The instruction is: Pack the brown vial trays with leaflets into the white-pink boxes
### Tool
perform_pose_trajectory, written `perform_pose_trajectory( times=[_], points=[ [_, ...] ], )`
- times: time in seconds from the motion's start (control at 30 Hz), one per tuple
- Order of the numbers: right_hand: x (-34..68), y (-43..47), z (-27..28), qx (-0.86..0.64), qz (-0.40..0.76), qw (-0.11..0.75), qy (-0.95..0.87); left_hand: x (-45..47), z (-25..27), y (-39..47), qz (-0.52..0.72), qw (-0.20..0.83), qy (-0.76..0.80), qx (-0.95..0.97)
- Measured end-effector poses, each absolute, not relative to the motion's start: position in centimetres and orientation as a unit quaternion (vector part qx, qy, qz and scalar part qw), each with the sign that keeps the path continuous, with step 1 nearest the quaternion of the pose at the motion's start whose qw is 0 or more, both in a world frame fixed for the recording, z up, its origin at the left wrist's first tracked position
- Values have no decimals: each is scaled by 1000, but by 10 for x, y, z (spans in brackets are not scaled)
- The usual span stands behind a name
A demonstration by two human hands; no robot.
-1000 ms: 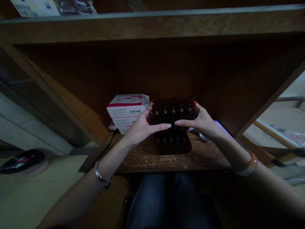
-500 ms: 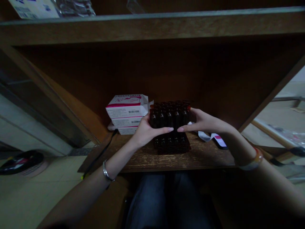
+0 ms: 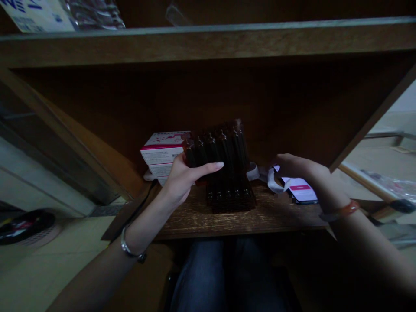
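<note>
My left hand (image 3: 183, 175) is closed on a block of dark brown ampoules (image 3: 216, 149), its thumb lying across the front. The block is raised and tilted, its left side lower. Beneath it, a stack of similar ampoule strips (image 3: 230, 201) rests on the wooden shelf. My right hand (image 3: 300, 167) is off the ampoules, over to the right, with fingers extended leftward and holding nothing I can see; its fingertips are dim. Just below it lie a curled whitish strip (image 3: 276, 184) and a phone (image 3: 302, 190) with a lit screen.
Several white and pink cartons (image 3: 162, 154) stand stacked left of the ampoules. A dark cord (image 3: 143, 206) runs over the shelf's left end. The upper board (image 3: 208, 41) crosses above my hands. A basket-like bin (image 3: 32, 227) sits on the floor at left.
My right hand has let go of the ampoule block and moved right, nearer the phone. My left hand now holds the block alone, shifted left and tilted.
</note>
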State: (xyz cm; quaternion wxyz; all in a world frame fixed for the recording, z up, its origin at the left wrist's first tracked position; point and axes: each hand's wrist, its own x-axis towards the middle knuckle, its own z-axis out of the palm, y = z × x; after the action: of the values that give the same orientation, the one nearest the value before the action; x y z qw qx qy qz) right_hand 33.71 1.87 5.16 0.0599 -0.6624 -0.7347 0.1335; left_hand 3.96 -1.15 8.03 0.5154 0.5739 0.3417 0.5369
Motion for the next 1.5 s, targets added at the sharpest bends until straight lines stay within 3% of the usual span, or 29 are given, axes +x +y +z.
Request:
perform_pose_trajectory(
  times=[0.33, 0.63, 1.0, 1.17, 1.37, 1.5],
  points=[
    [331, 0, 73, -637, 93, 63, -762, 38, 90, -19, 531, 552, 342, 544],
    [284, -41, 97, -647, -97, 418, -630, 37, 95, -29, 510, 606, 341, 505],
    [256, -57, 93, -449, 178, 606, -632, 41, 92, -32, 534, 548, 330, 553],
    [263, -62, 101, -364, 380, 592, -610, 42, 89, -28, 547, 554, 321, 539],
    [250, -65, 102, -306, 404, 546, -667, 42, 89, -27, 544, 569, 313, 531],
    [243, -58, 93, -342, 359, 618, -611, 42, 88, -29, 546, 585, 308, 515]
  ],
)
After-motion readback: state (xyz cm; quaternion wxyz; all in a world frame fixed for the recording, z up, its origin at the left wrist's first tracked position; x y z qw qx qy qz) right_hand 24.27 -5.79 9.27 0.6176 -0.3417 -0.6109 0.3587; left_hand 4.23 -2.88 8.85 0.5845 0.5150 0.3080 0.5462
